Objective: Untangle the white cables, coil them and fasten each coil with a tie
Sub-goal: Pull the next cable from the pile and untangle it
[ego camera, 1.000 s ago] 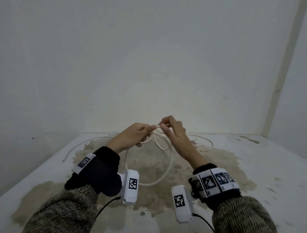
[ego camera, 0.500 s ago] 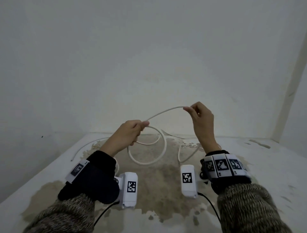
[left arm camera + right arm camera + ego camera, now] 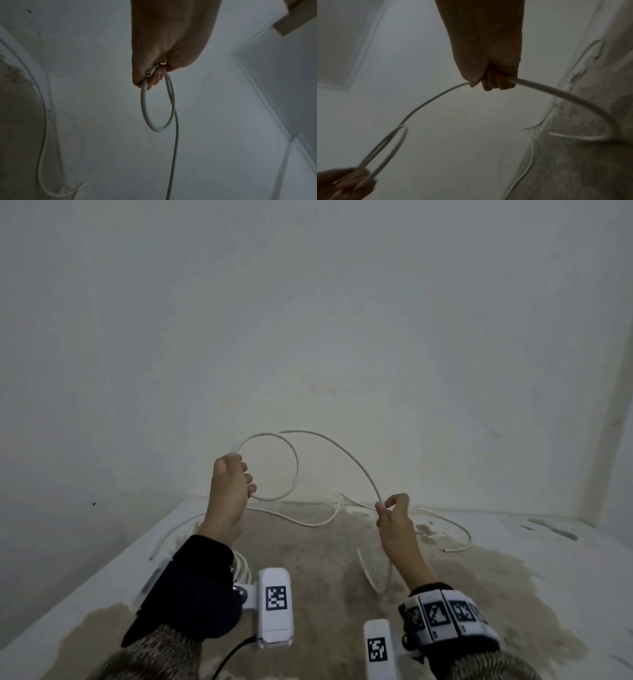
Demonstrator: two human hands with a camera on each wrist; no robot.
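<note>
Hands now drawn apart, left hand (image 3: 230, 491) gripping first coil loop (image 3: 270, 467), right hand (image 3: 394, 513) pinching cable (image 3: 356, 463) farther along: ready for next loop.

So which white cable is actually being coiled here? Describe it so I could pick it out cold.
Start at the stained table with loose white cables on it and look above it, between the raised hands. The cable being coiled arcs through the air from a small loop gripped in the left hand to the right hand, which pinches it. Its neighbours lie flat on the table; this one is lifted.
</note>
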